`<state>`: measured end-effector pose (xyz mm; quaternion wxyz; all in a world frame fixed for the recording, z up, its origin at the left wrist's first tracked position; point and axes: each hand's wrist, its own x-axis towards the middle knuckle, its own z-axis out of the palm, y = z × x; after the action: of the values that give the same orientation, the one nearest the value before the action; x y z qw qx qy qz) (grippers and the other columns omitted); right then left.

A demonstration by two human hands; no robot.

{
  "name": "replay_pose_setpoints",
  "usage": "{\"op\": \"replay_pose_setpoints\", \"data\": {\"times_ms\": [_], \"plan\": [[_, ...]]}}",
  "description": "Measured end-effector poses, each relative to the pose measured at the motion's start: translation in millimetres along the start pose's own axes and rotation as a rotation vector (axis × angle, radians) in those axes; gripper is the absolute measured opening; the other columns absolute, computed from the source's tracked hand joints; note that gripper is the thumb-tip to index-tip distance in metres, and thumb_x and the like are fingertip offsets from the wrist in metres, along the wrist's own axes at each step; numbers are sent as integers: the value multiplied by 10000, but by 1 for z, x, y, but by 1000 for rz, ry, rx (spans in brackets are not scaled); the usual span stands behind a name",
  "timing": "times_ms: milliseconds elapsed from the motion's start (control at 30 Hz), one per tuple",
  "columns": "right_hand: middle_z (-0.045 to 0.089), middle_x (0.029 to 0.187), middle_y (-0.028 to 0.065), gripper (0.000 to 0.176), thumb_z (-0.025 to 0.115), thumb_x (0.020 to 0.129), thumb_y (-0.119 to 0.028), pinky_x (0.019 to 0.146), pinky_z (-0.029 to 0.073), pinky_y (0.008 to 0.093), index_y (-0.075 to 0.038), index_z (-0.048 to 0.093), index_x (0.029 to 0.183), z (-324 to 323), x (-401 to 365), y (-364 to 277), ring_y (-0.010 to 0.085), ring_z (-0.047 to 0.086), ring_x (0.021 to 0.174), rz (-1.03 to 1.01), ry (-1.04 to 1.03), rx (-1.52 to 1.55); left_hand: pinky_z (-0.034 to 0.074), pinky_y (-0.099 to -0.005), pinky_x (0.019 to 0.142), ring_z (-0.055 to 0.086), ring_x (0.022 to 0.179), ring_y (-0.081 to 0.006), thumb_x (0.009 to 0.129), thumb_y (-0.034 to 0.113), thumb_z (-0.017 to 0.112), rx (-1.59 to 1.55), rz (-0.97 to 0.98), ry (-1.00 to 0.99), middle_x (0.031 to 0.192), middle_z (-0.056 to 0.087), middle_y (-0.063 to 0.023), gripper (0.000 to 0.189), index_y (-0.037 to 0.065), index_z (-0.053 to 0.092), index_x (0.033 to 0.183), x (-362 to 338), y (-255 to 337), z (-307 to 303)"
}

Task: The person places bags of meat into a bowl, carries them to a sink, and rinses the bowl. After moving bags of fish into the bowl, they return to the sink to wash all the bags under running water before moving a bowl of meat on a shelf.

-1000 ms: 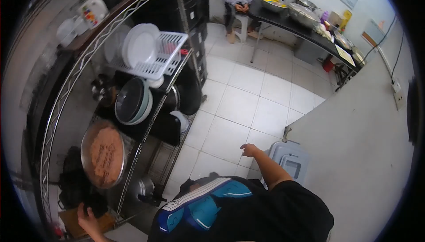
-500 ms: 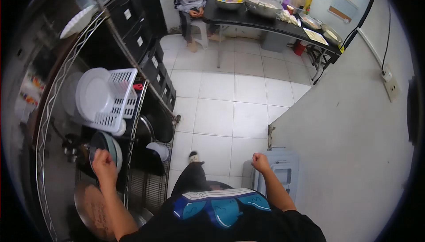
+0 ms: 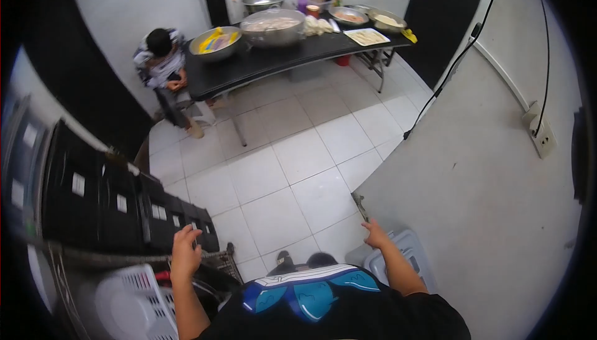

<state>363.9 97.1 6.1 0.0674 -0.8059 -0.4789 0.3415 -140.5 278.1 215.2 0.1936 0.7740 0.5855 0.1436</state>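
My left hand [image 3: 186, 250] is raised in front of me at the lower left, fingers loosely bent and apart with nothing in them. In this view it overlaps the end of the row of black storage boxes [image 3: 118, 206], above the white dish rack [image 3: 146, 285]. My right hand [image 3: 375, 235] hangs at the lower right, fingers partly stretched and holding nothing. Its fingertips are close to the lower corner of the white wall [image 3: 460, 209], just above a grey plastic bin [image 3: 404, 250].
A black table [image 3: 261, 69] stands ahead, bearing metal bowls [image 3: 273, 32] and a white tray [image 3: 367, 36]. At its left end a person [image 3: 161, 60] sits on a white stool [image 3: 204, 111]. White floor tiles [image 3: 305, 150] lie between the table and me. A socket [image 3: 545, 141] is on the right wall.
My view has swung right and moved closer to the table. The shelf and dish rack have slid to the lower left. Both hands have loosened from closed fists to parted fingers.
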Motion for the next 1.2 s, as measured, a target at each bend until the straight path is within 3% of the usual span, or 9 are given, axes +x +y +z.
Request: {"op": "replay_pose_setpoints", "data": {"times_ms": [200, 300, 400, 600, 767, 933, 1033, 1200], "plan": [[297, 1339, 217, 504, 632, 693, -136, 1003, 299, 359, -143, 503, 1180, -71, 55, -32, 365, 320, 1217, 166, 78, 176, 378, -371, 918, 445, 1081, -321, 664, 1, 615, -35, 262, -107, 1147, 507, -153, 321, 50, 584, 979, 175, 49, 35], [433, 1246, 197, 454, 615, 699, -166, 963, 349, 361, -113, 533, 1142, -96, 114, -25, 343, 407, 1154, 75, 114, 102, 381, -371, 913, 456, 1070, -325, 673, 13, 618, -28, 308, -128, 1137, 516, -162, 305, 52, 587, 974, 249, 72, 58], [537, 1112, 198, 411, 587, 704, -168, 910, 395, 369, -76, 557, 1103, -137, 188, -37, 329, 497, 1053, -13, 102, 213, 383, -371, 910, 468, 1057, -327, 672, 17, 620, -20, 298, -128, 1102, 538, -168, 301, 53, 591, 969, 307, 89, 79], [572, 1040, 207, 365, 541, 722, -131, 866, 426, 376, -55, 566, 1078, -232, 330, -89, 335, 540, 979, -212, 133, 157, 397, -373, 883, 508, 994, -322, 664, 18, 619, -16, 286, -144, 1032, 576, -157, 273, 41, 602, 935, 412, 141, 95], [608, 964, 175, 343, 553, 723, -129, 817, 458, 349, -83, 578, 1062, -282, 437, -89, 306, 581, 912, -158, 187, 328, 404, -364, 865, 518, 979, -315, 671, 24, 605, -14, 329, -243, 1002, 587, -140, 258, 37, 601, 929, 519, 197, 124], [622, 937, 146, 325, 557, 720, -146, 778, 470, 337, -82, 586, 1037, -289, 507, -15, 284, 592, 878, -19, 248, 325, 409, -371, 850, 526, 959, -321, 673, 23, 591, -35, 590, -336, 994, 587, -146, 250, 37, 601, 923, 657, 273, 183], [625, 905, 135, 312, 560, 715, -164, 741, 475, 349, -79, 595, 1013, -314, 510, 28, 275, 599, 832, 191, 267, 294, 408, -378, 849, 525, 956, -329, 678, 22, 582, -120, 811, -472, 997, 584, -153, 241, 30, 599, 918, 746, 354, 224], [627, 884, 135, 320, 564, 707, -157, 759, 473, 345, -81, 594, 1017, -366, 489, 79, 271, 600, 841, 515, 462, 579, 424, -374, 843, 523, 965, -346, 687, 24, 564, -144, 1257, -700, 1003, 574, -174, 280, 12, 576, 966, 845, 511, 323]]}}
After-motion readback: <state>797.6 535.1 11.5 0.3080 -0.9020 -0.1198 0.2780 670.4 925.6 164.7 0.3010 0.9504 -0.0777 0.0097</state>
